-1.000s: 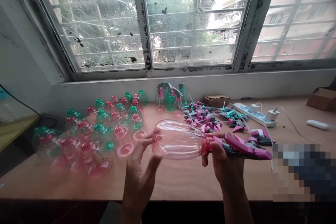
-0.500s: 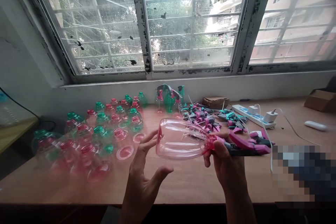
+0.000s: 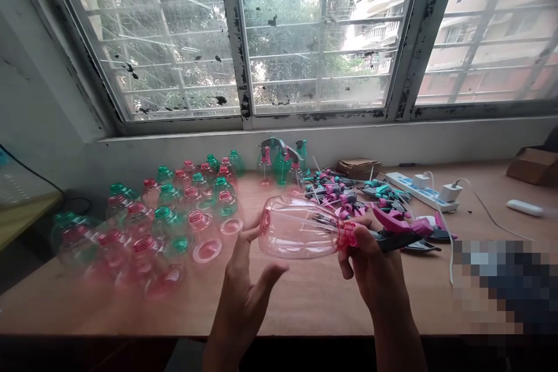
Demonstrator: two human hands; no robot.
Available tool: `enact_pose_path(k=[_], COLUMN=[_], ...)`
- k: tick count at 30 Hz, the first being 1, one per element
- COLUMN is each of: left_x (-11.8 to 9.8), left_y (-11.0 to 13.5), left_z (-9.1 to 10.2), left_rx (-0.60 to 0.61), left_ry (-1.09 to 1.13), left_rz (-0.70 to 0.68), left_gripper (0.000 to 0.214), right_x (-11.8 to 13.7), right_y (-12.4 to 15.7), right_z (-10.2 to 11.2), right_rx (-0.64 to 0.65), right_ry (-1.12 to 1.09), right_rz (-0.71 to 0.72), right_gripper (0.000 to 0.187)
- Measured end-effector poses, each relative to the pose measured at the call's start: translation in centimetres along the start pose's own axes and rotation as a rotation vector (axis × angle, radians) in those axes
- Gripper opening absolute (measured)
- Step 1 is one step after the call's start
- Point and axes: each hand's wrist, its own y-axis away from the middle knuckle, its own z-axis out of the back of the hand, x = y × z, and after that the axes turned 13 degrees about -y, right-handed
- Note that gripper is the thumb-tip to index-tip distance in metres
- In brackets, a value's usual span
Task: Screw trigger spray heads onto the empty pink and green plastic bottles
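Bottle in hand: a see-through pink spray bottle (image 3: 300,229) lies on its side in the air above the front of the surface (image 3: 314,308), base to the left, neck to the right.
Spray head: a pink and dark grey trigger spray head (image 3: 396,229) sits at the bottle's neck, its trigger uppermost; the hand partly hides the join.
Right hand: the right hand (image 3: 372,264) has its fingers closed around the neck and lower spray head, thumb on the near side.
Left hand: the left hand (image 3: 246,288) is spread open at the base, gripping nothing; the thumb stands apart from the bottle, and whether the index fingertip touches it cannot be told.
Left of the surface: a crowd of upright pink bottles (image 3: 138,222) and green bottles (image 3: 166,222), their necks uncapped.
Back centre: a few pink and green bottles with spray heads fitted (image 3: 282,167).
Behind the right hand: a loose heap of pink, teal and grey spray heads (image 3: 344,192), beside a white power strip (image 3: 421,192).
Far right: an open cardboard box (image 3: 534,165) and, nearer the front, a pixelated patch.
Backdrop: a barred window (image 3: 320,46) with peeling frames.
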Motion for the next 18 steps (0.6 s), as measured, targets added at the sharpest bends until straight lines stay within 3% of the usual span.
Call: enact_pose_path(k=[6,9,12,15,18], left_x=[-0.26,0.00,0.20,-0.15,-0.71], left_y=[-0.29,-0.11,0.10,-0.02,-0.31], left_z=[0.02,0.13,0.17,0.13,0.16], left_rx=[-0.068,-0.080,-0.030,-0.075,-0.104], left_ry=[0.047,0.018,0.046,0.147,0.138], left_rz=[-0.054,-0.077,-0.050,0.019,0.064], left_gripper=[0.030,0.041,0.054,0.035,0.031], right_x=[-0.24,-0.25,-0.23,-0.14,0.01], right_y=[-0.32,-0.16,0.04,0.02,-0.14], right_z=[0.54,0.46,0.19,-0.08,-0.16], right_rx=[-0.030,-0.050,-0.033,-0.015,-0.040], right_ry=[-0.044,-0.072,-0.042,-0.002,0.004], right_rz=[-0.032,-0.066,-0.041,0.020,0.095], right_gripper=[0.028,0.032,0.023,0.019,0.020])
